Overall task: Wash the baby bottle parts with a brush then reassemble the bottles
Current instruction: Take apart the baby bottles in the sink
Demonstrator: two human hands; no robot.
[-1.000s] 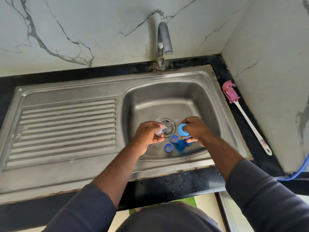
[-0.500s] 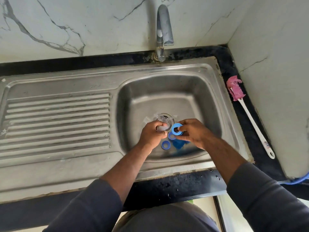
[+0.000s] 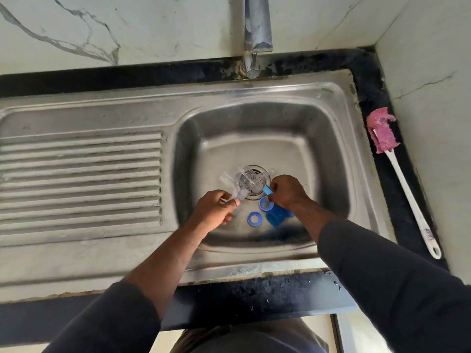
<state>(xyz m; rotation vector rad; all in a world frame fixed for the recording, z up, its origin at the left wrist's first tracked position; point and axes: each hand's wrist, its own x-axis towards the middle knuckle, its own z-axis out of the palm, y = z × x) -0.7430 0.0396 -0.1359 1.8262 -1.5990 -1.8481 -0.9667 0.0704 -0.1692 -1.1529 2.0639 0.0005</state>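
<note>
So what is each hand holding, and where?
Left hand pinches a clear bottle part at its near end; right hand pinches a blue ring by its rim.

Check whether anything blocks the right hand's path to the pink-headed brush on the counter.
No object lies between. The right hand, pinching a blue plastic ring, only has to rise over the steel sink's right rim to reach the pink-headed white-handled brush.

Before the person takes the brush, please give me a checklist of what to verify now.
1. Brush at hand: ok, lies on the counter right of the sink.
2. A hand free for it: not ok; left hand holds a clear part, right hand pinches a blue ring.
3. Tap running: not ok, no water visible.
4. Other parts in the basin: ok, two loose rings, blue cap.
5. Soap: cannot tell, none in view.
</note>
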